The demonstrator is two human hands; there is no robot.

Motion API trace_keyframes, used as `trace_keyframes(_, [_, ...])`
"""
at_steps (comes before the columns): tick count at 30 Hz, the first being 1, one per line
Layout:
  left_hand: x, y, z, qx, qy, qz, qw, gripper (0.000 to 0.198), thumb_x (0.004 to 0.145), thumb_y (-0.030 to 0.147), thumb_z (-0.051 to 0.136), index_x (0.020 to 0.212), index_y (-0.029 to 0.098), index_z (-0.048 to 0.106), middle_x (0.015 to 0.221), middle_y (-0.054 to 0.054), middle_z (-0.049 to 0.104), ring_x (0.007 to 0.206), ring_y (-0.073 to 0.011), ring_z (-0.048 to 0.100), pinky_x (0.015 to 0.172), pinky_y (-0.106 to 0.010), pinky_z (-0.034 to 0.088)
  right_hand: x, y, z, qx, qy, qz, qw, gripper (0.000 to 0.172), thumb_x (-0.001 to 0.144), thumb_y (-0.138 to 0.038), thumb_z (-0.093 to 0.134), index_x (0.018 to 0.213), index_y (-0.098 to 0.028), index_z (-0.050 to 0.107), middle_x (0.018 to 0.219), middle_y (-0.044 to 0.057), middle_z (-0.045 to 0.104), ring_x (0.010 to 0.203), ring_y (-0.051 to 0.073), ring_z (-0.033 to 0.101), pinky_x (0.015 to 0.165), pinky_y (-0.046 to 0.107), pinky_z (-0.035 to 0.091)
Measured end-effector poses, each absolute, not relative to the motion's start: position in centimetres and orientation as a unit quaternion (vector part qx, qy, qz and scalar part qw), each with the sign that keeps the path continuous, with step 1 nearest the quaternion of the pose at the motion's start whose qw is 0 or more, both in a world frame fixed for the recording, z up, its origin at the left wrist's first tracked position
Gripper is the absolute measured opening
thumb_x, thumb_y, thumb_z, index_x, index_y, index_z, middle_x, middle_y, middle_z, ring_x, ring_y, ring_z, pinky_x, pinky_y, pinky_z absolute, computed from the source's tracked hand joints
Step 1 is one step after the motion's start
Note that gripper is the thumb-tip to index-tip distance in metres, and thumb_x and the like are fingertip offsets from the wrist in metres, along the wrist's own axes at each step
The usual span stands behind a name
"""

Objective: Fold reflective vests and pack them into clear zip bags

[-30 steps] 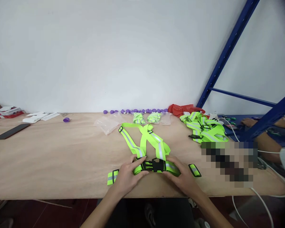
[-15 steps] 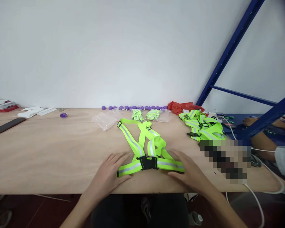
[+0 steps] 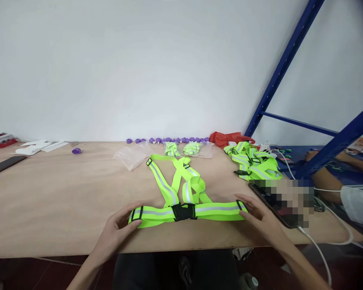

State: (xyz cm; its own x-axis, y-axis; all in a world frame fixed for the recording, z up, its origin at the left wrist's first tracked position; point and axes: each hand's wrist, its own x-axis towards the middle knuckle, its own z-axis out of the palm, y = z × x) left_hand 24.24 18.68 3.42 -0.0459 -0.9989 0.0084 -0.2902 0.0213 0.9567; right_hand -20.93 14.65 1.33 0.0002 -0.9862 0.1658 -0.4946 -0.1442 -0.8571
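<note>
A neon green reflective harness (image 3: pixel 166 189) with silver stripes lies on the table, its waist strap stretched sideways near the front edge. The black buckle (image 3: pixel 184 211) sits at the middle of that strap, fastened. My left hand (image 3: pixel 119 225) grips the strap's left end beside a black slider (image 3: pixel 137 213), thumb in front and fingers behind. At the right end, near another slider (image 3: pixel 241 205), my right hand (image 3: pixel 258 211) pinches the strap with thumb and fingers. The shoulder straps run away from me, crossing and looping loosely.
More green harnesses (image 3: pixel 254 161) are heaped at right, by a red plastic bag (image 3: pixel 228 139) and a cabled phone (image 3: pixel 272 207). Clear bags (image 3: pixel 131 155), packed harnesses (image 3: pixel 191 148) and several purple items (image 3: pixel 160 140) line the back. A co-worker's arm (image 3: pixel 326 177) is beyond the blue frame (image 3: pixel 278 76).
My hands have moved apart, left hand to the left and right hand to the right. The waist strap is now wider and both its ends are gripped. The view has shifted slightly.
</note>
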Motion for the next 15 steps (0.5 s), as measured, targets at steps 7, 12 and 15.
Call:
trace_keyframes(7, [24.7, 17.0, 5.8, 0.533, -0.615, -0.495, 0.304, 0.055, 0.080, 0.045, 0.069, 0.130, 0.021, 0.060, 0.140, -0.007, 0.058, 0.133, -0.0260, 0.052, 0.115, -0.038, 0.044, -20.0, 13.9, 1.5, -0.574, 0.577, -0.458, 0.357, 0.078, 0.069, -0.075, 0.066, 0.120, -0.016, 0.068, 0.131, 0.013, 0.060, 0.116, 0.022, 0.063, 0.087, 0.022, 0.058])
trace_keyframes(12, [25.4, 17.2, 7.5, 0.559, -0.698, -0.412, 0.177, 0.049, 0.082, 0.035, 0.066, 0.131, 0.029, 0.062, 0.145, -0.001, 0.054, 0.140, -0.0238, 0.046, 0.124, -0.041, 0.032, -21.3, 14.9, 3.4, -0.679, 0.568, -0.319, 0.337, 0.068, 0.071, -0.069, 0.069, 0.112, -0.015, 0.073, 0.125, 0.014, 0.063, 0.119, 0.025, 0.061, 0.102, 0.030, 0.054])
trace_keyframes(15, [25.8, 18.1, 7.1, 0.567, -0.718, -0.366, 0.168, 0.050, 0.084, 0.038, 0.065, 0.133, 0.030, 0.061, 0.146, -0.002, 0.054, 0.137, -0.0240, 0.048, 0.122, -0.041, 0.035, -21.9, 16.0, 3.9, -0.728, 0.565, -0.234, 0.310, 0.059, 0.076, -0.063, 0.067, 0.114, -0.018, 0.074, 0.125, 0.013, 0.063, 0.118, 0.023, 0.061, 0.107, 0.032, 0.051])
